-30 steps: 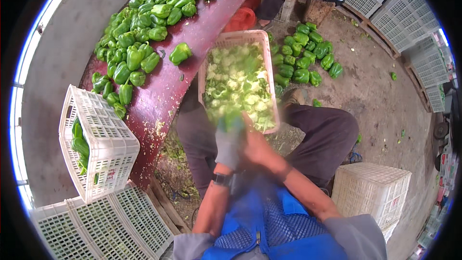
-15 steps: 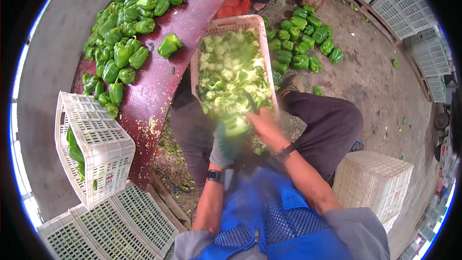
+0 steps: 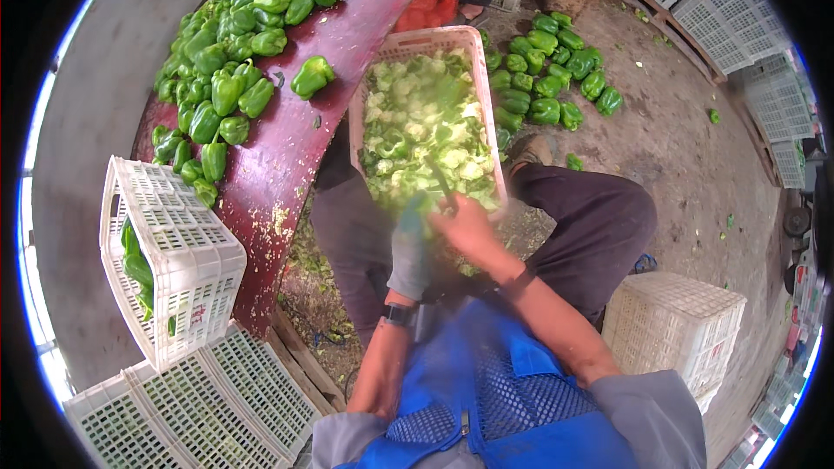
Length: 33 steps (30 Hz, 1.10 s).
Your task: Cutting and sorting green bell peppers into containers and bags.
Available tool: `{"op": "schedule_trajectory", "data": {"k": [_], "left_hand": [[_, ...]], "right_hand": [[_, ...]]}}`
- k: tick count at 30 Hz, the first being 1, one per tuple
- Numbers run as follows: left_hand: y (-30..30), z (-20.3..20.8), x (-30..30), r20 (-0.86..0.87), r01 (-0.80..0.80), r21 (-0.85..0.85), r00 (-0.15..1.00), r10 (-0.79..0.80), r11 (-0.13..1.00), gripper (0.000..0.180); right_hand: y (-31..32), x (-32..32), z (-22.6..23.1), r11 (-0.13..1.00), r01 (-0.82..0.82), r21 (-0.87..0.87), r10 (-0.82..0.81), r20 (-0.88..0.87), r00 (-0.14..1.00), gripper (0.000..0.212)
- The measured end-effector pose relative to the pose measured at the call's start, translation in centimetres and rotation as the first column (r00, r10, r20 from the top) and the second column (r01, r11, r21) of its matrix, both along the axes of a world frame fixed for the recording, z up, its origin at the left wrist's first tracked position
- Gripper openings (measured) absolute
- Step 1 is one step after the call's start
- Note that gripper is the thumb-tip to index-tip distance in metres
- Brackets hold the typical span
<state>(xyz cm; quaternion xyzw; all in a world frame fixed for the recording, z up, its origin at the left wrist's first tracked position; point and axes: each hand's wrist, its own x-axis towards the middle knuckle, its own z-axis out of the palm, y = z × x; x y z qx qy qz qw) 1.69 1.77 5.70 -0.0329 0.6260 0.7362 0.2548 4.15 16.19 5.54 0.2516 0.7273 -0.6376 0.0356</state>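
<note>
My right hand (image 3: 472, 230) is bare and closed around a small knife (image 3: 440, 177), its dark blade angled up over the crate. Beside it my left hand (image 3: 410, 247), in a grey-green glove, closes on a green bell pepper (image 3: 418, 202), blurred and mostly hidden by the fingers. Both hands are over the near end of a pinkish plastic crate (image 3: 357, 135) between my knees. Pale green pepper cores and cut pieces (image 3: 426, 113) fill that crate.
Whole green peppers (image 3: 228, 87) are heaped on a sloping red board (image 3: 287, 135) at left. More peppers (image 3: 546, 78) lie on the floor beyond the crate. White crates stand at left (image 3: 187, 252), lower left (image 3: 208, 399), right (image 3: 673, 321) and far right (image 3: 725, 13).
The pepper has turned and dropped out of clear sight within my left glove. My right hand has shifted slightly left and down, closer to the left one, with the knife blade moving left.
</note>
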Motion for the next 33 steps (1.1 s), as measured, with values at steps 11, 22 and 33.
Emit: {"op": "schedule_trajectory", "data": {"k": [11, 22, 33], "left_hand": [[1.8, 2.3, 1.2, -0.365, 0.026, -0.259, 0.923, -0.123, 0.966, 0.061], [-2.8, 0.1, -1.2, -0.274, 0.216, -0.085, 0.933, -0.231, 0.973, 0.044], [-1.8, -1.5, 0.2, 0.393, -0.211, 0.56, 0.919, -0.033, 0.801, 0.056]], "right_hand": [[-0.1, 0.6, -3.6, 0.979, 0.015, 0.204, 0.026, -0.197, 0.98, 0.029], [2.8, 1.3, 2.6, 0.951, -0.278, -0.135, 0.27, -0.074, 0.96, 0.024], [3.0, 1.5, 4.4, 0.971, 0.112, 0.212, -0.092, -0.103, 0.99, 0.052]]}}
